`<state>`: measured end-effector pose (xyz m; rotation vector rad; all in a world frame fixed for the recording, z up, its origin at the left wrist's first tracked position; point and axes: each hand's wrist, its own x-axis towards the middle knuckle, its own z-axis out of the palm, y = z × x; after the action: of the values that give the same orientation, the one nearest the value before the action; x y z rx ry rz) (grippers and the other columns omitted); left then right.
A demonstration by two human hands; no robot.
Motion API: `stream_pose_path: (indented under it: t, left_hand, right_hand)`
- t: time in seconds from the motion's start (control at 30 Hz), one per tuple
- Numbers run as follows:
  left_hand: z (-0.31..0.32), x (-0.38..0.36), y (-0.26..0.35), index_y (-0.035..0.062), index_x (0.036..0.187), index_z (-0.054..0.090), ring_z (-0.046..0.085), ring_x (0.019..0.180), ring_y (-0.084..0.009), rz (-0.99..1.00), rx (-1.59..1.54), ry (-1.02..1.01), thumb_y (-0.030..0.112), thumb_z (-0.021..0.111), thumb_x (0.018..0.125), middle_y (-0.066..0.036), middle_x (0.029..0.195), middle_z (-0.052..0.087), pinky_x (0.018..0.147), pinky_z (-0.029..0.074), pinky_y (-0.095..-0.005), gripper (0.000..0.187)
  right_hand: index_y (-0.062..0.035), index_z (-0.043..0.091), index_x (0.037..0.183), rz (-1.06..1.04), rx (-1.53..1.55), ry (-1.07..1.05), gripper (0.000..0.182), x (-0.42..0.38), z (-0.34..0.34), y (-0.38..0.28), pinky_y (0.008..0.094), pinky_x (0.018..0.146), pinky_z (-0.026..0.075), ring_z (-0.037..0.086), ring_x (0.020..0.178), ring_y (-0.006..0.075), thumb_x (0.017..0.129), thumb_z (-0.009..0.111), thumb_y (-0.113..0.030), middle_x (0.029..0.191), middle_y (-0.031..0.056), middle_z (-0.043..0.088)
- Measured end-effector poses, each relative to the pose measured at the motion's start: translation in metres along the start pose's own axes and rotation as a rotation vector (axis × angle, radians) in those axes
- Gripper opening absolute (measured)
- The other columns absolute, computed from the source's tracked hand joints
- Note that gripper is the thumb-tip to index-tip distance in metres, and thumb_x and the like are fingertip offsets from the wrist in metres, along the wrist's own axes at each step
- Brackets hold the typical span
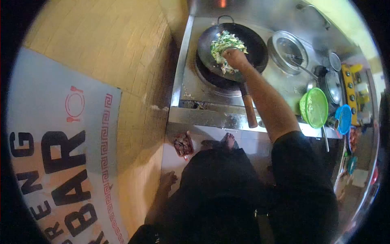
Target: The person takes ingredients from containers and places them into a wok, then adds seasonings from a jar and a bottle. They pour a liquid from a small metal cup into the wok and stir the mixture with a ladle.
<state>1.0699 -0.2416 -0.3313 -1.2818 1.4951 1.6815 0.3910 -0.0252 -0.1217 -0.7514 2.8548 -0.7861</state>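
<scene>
Black metal, the wok (258, 46) holds chopped green and pale food (228, 41), and the right hand (235, 57) is over that food with its fingers curled in; I cannot tell whether they grip anything. Well below the wok, the left hand (168, 179) hangs with loosely parted fingers near a red container (185, 155), while a green basket (321, 105) sits to the wok's right.
</scene>
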Motion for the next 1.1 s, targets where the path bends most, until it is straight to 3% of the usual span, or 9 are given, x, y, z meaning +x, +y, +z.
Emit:
stream_pose_path:
  t: [0.1,0.3,0.4,0.53,0.63,0.7,0.83,0.97,1.1]
  left_hand:
    - [0.02,-0.011,-0.071,0.0022,0.109,0.057,0.06,0.09,-0.023,-0.205,-0.389,0.2,0.027,0.056,0.092,-0.01,0.094,0.061,0.079,0.047,-0.0371,0.03]
    - [0.074,-0.001,-0.13,0.0031,0.11,0.056,0.056,0.088,-0.0196,0.188,1.058,-0.09,0.029,0.054,0.091,-0.008,0.095,0.06,0.082,0.044,-0.035,0.032]
    - [0.087,0.014,-0.113,0.0023,0.109,0.058,0.057,0.083,-0.0197,0.208,0.647,-0.167,0.031,0.055,0.091,-0.007,0.092,0.061,0.076,0.044,-0.0347,0.033]
    - [0.097,0.008,-0.005,0.0015,0.107,0.061,0.058,0.077,-0.0199,-0.024,0.11,-0.071,0.033,0.056,0.091,-0.006,0.086,0.063,0.069,0.045,-0.0342,0.036]
    - [0.105,-0.028,0.083,0.0019,0.107,0.063,0.06,0.077,-0.0198,0.004,-0.107,0.1,0.036,0.057,0.091,-0.008,0.085,0.064,0.068,0.046,-0.0334,0.038]
    - [0.101,-0.026,0.13,0.0025,0.108,0.064,0.061,0.082,-0.0195,0.052,0.063,0.043,0.037,0.057,0.092,-0.009,0.088,0.064,0.073,0.048,-0.0323,0.039]
    - [0.117,-0.004,0.224,0.0021,0.111,0.063,0.061,0.092,-0.0177,0.745,0.656,-0.378,0.034,0.056,0.094,-0.006,0.097,0.067,0.087,0.046,-0.0292,0.037]
    - [0.249,-0.099,0.353,0.0029,0.112,0.064,0.06,0.091,-0.0154,0.678,1.121,-0.904,0.028,0.059,0.093,-0.007,0.098,0.066,0.084,0.046,-0.0286,0.032]
    - [0.403,-0.156,0.323,0.003,0.11,0.064,0.06,0.089,-0.0164,0.735,1.566,-1.344,0.026,0.061,0.092,-0.009,0.096,0.065,0.08,0.047,-0.0307,0.03]
  right_hand:
    - [-0.0058,0.067,0.103,-0.022,-0.244,-0.223,0.04,0.024,-0.028,-0.015,0.0425,0.088,0.049,0.062,0.098,0.0363,0.09,0.048,-0.038,0.105,0.0206,0.065]
    - [-0.0084,0.069,0.106,-0.451,-0.432,-0.24,0.03,0.062,-0.056,0.008,0.0364,0.066,0.055,0.067,0.066,0.0247,0.088,0.059,-0.03,0.083,0.0143,0.07]
    - [-0.0053,0.069,0.107,-0.135,-0.122,-0.377,0.03,0.056,-0.075,-0.018,0.0309,0.06,0.052,0.063,0.061,0.0172,0.088,0.061,-0.027,0.081,0.0118,0.07]
    - [-0.0033,0.066,0.084,-0.229,0.155,-0.235,0.027,0.045,-0.087,-0.021,0.0345,0.064,0.05,0.062,0.064,0.0224,0.088,0.054,-0.027,0.073,0.0121,0.063]
    - [-0.0041,0.064,0.083,0.037,0.753,-0.122,0.027,-0.004,-0.106,-0.012,0.026,0.044,0.036,0.045,0.05,0.0083,0.093,0.054,-0.027,0.064,-0.0002,0.051]
    - [-0.0067,0.065,0.087,0.114,0.856,-0.092,0.022,-0.072,-0.134,-0.017,0.0234,0.05,0.038,0.048,0.059,0.009,0.092,0.052,-0.024,0.074,0.0019,0.057]
    - [-0.0074,0.066,0.097,0.337,0.996,-0.035,0.024,-0.248,-0.134,-0.004,0.0281,0.057,0.045,0.054,0.067,0.0127,0.088,0.053,-0.025,0.082,0.0034,0.062]
    - [-0.0069,0.067,0.101,0.808,1.017,0.074,0.033,-0.455,-0.087,-0.011,0.0336,0.063,0.048,0.058,0.068,0.0163,0.089,0.058,-0.037,0.079,0.0058,0.064]
    - [-0.0049,0.068,0.089,1.249,0.751,0.515,0.037,-0.68,0.055,-0.044,0.0362,0.067,0.048,0.06,0.07,0.0197,0.088,0.061,-0.041,0.075,0.0066,0.064]
